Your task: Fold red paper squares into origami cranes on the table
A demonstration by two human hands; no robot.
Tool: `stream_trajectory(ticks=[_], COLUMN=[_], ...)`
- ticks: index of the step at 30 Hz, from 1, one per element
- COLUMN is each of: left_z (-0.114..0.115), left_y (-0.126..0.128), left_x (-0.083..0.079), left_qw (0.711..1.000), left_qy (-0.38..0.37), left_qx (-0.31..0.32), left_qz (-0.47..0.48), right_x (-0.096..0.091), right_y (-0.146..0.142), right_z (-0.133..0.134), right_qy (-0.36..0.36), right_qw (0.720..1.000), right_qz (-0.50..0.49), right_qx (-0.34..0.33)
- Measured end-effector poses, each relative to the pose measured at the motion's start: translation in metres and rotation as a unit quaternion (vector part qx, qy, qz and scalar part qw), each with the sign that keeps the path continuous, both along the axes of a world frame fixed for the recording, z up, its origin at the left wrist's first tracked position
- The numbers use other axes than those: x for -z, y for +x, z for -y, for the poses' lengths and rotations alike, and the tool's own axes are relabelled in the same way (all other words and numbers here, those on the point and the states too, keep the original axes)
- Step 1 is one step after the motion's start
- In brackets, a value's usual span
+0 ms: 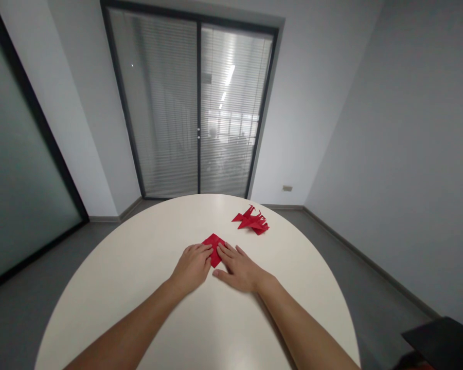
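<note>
A small square of red folded paper [215,252] lies on the white table, one corner turned toward me. My left hand [192,266] rests on its left side, the fingers close together and laid over the edge, with the thumb near the lower left edge. On the right side, my right hand [239,267] lies flat with fingers stretched across the paper and the thumb spread away on the table. Parts of the paper are hidden under both hands. Beyond my right hand sits a cluster of several red origami cranes [252,221], overlapping one another.
The round white table [139,267] has its curved far edge just behind the cranes. Past it stands a glass partition with blinds [170,113] in a dark frame. A black object [443,339], partly cut off, is at the lower right.
</note>
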State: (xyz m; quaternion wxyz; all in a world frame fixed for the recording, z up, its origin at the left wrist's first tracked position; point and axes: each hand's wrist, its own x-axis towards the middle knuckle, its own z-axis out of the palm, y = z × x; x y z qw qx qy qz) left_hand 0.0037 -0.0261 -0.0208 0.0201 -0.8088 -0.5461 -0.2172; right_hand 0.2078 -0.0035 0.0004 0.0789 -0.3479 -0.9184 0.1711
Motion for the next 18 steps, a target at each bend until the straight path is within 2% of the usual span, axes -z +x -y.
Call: stream_trajectory(ticks=[4, 8, 14, 18], left_z=[0.0016, 0.0014, -0.0007, -0.0009], left_y=[-0.0003, -0.0028, -0.0039, -0.0091], left_x=[-0.0007, 0.0004, 0.0016, 0.0028], left_qw=[1.0, 1.0, 0.999, 0.996], left_qy=[-0.001, 0.005, -0.009, -0.024], left_qx=[0.003, 0.007, 0.046, 0.079], left_qz=[-0.001, 0.007, 0.023, 0.032], right_x=[-0.0027, -0.0037, -0.0047, -0.0027], right_y=[0.0052, 0.008, 0.0054, 0.0084], right_z=[-0.0019, -0.0025, -0.0011, -0.0042], right_qy=[-0.014, 0.021, 0.014, 0.001], right_qw=[0.999, 0.998, 1.0, 1.0], right_qz=[0.027, 0.021, -0.001, -0.001], right_qx=[0.032, 0.058, 0.002, -0.001])
